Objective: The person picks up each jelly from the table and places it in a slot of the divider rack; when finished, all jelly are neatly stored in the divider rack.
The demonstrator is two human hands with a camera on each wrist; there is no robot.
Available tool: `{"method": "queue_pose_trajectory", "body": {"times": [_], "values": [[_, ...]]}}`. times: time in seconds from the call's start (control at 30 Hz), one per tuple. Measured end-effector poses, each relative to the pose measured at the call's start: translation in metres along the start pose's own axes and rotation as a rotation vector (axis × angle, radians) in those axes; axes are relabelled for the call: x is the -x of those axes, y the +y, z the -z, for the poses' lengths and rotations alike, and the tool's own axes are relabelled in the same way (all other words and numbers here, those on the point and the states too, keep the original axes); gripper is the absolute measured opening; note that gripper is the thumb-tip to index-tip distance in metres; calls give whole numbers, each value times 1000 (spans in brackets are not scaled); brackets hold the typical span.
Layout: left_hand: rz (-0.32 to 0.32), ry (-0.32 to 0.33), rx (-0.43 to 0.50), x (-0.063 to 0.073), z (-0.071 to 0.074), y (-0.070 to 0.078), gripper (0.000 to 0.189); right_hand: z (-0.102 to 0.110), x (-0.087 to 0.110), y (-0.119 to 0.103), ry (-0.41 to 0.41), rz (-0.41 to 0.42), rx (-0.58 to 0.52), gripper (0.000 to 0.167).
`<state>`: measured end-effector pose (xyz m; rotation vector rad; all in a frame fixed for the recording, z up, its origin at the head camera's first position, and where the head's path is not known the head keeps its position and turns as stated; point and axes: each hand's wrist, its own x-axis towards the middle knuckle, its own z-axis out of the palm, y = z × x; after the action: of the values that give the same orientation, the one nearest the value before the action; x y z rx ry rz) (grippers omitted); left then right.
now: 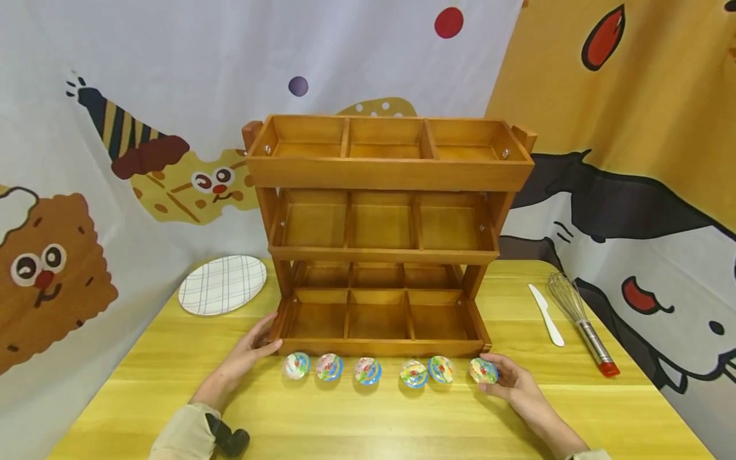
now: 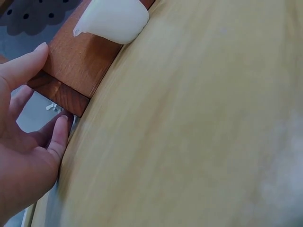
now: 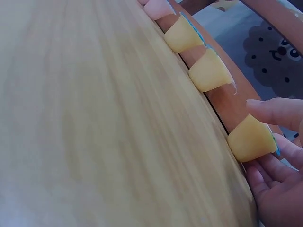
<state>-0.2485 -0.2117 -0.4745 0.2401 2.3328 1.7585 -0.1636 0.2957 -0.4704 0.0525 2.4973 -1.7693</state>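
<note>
A three-tier wooden shelf rack (image 1: pixel 391 174) with divided trays stands at the middle of the table. My left hand (image 1: pixel 244 358) grips its lower left corner; in the left wrist view the thumb (image 2: pixel 28 66) lies against the front board and the other fingers curl round the end. In front of the rack several small jelly cups with printed foil lids stand in a row. My right hand (image 1: pixel 514 386) holds the rightmost one, a yellow jelly cup (image 3: pixel 253 139), between thumb and fingers. A whitish jelly cup (image 2: pixel 113 21) stands nearest my left hand.
An oval checked plate (image 1: pixel 223 285) lies at the back left of the table. To the right of the rack lie a white plastic knife (image 1: pixel 546 315) and a whisk (image 1: pixel 583 324) with a red-tipped handle. Behind everything hangs a cartoon-printed cloth (image 1: pixel 368 57).
</note>
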Motion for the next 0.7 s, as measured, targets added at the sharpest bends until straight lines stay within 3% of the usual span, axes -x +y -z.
{"method": "queue_pose_trajectory", "body": {"times": [0.23,0.4,0.53,0.7], "values": [[6,-4,-5,2,0,0,65,1,-1,-2,-3,-5,-11,64],[9,-16,13,1,1,-2,65,3,-4,-9,-18,12,62,63],[8,-24,21,0,1,-3,66,0,-4,-24,-10,49,90,60],[7,-24,30,0,1,-2,66,-12,-5,-51,-36,61,26,62]]}}
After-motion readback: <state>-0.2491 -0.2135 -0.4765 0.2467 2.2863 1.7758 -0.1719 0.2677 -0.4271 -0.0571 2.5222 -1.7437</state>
